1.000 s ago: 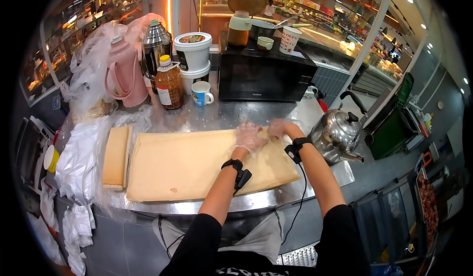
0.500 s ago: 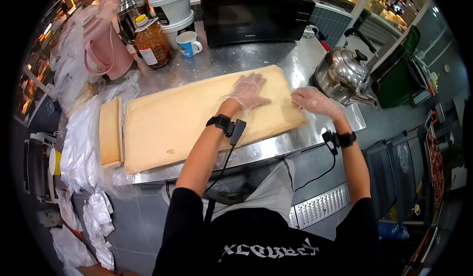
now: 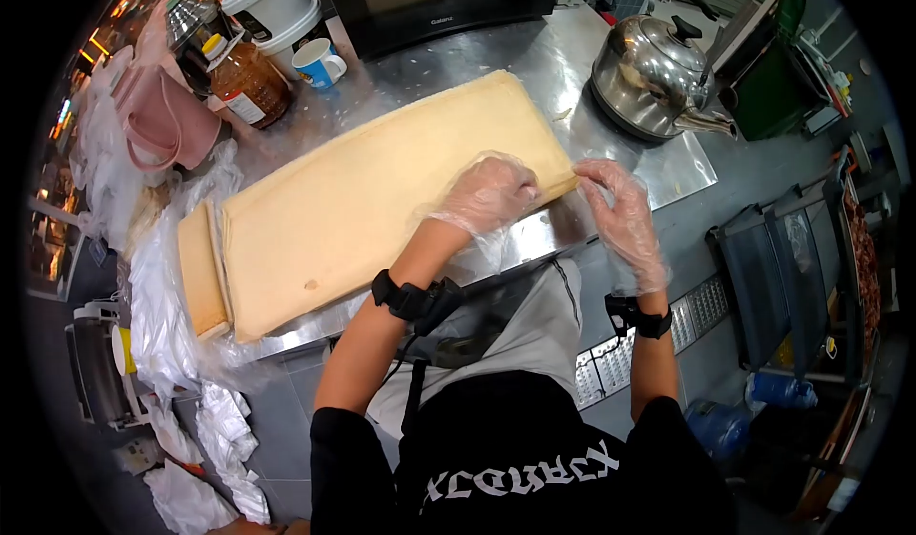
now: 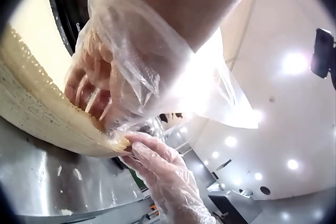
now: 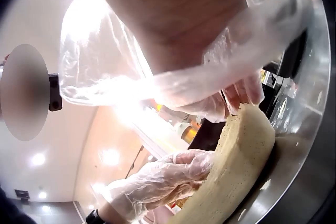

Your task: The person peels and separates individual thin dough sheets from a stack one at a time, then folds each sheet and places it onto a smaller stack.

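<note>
A large pale sheet of sponge cake [image 3: 372, 191] lies slanted across the steel table, with a small brown spot near its front left. My left hand [image 3: 489, 193], in a clear plastic glove, is at the near edge by the right corner. Its curled fingers pinch at the cake's rim, seen close in the left wrist view. My right hand [image 3: 624, 220], gloved too, pinches that same corner between thumb and fingertips. The cake's porous side [image 5: 236, 166] shows in the right wrist view. A narrow cake strip [image 3: 202, 272] stands along the sheet's left end.
A steel kettle [image 3: 644, 77] stands at the table's right. Behind the cake are a black microwave [image 3: 444, 5], a blue-white mug [image 3: 319, 63], a brown bottle [image 3: 250, 84], white tubs [image 3: 272, 5] and a pink jug [image 3: 172, 120]. Plastic bags [image 3: 157, 277] drape the left edge.
My view has tipped downward. The left hand has gone from lying flat on the cake to curling at its near edge. The right hand has moved from the cake's right end to its near corner.
</note>
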`<state>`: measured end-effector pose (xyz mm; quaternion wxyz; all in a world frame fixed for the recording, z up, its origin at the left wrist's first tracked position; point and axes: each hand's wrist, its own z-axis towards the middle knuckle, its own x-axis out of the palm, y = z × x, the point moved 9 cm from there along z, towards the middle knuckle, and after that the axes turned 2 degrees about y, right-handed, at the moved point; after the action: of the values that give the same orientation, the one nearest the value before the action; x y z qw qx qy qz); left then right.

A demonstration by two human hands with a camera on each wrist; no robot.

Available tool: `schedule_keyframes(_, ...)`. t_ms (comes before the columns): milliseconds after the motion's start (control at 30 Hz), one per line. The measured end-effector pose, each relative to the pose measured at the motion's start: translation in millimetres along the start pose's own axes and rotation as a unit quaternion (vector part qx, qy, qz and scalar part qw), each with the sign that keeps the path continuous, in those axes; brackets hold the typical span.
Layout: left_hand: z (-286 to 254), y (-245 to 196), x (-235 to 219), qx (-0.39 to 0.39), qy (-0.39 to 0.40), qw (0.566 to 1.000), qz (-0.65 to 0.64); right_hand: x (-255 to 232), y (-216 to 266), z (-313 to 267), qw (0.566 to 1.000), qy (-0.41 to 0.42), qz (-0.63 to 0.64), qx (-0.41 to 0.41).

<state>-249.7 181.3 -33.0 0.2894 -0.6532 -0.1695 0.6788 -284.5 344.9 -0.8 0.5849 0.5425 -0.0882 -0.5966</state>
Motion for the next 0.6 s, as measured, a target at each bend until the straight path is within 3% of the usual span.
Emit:
schedule_keyframes(67, -2.7, 7.1, -3.5, 0.013, -0.022, 0.999, -0.023, -6.3, -1.3, -3.6, 0.999, -0.039, 0.022, 0.013)
schedule_keyframes(167, -6.3, -1.4, -3.1, -0.072, 0.051, 0.996, -0.025, -10.9, -0.9, -3.9, 0.998, -0.04, 0.027, 0.043)
schedule_keyframes(367, -2.1, -8.5, -0.9, -0.06, 0.008, 0.998, 0.022, -8.6, 7.1, 0.6, 0.999, -0.023, -0.016, 0.031)
schedule_keyframes(600, -13.5, -13.2, -8.1, -0.026, -0.103, 0.993, 0.041, -6.8, 16.3, 1.8, 0.995, 0.025, -0.091, -0.014)
